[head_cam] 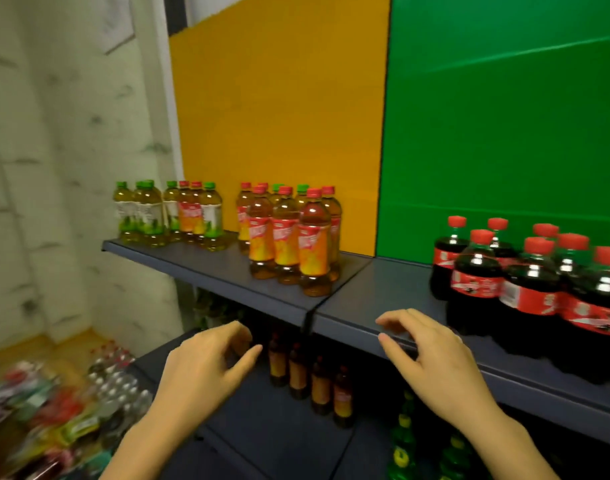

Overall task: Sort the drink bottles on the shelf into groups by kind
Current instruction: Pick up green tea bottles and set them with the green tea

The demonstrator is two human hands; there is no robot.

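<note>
On the grey shelf (376, 289), a cluster of green-capped tea bottles (140, 216) stands at the far left, with red-capped orange-label bottles (190, 216) mixed in. Mid-shelf stands a group of red-capped orange-label tea bottles (286, 237); two green caps (302, 188) poke up among them. Several cola bottles (525, 292) crowd the right end. My left hand (206, 365) hovers below the shelf's front edge, fingers apart, holding nothing. My right hand (424, 351) hovers at the shelf's front edge, fingers spread, empty.
A lower shelf (262, 420) holds a row of dark bottles with orange labels (310, 379) and green bottles (404, 441). Packs of clear bottles (116, 372) and blurred colourful goods lie on the floor at left. Yellow and green panels back the shelf.
</note>
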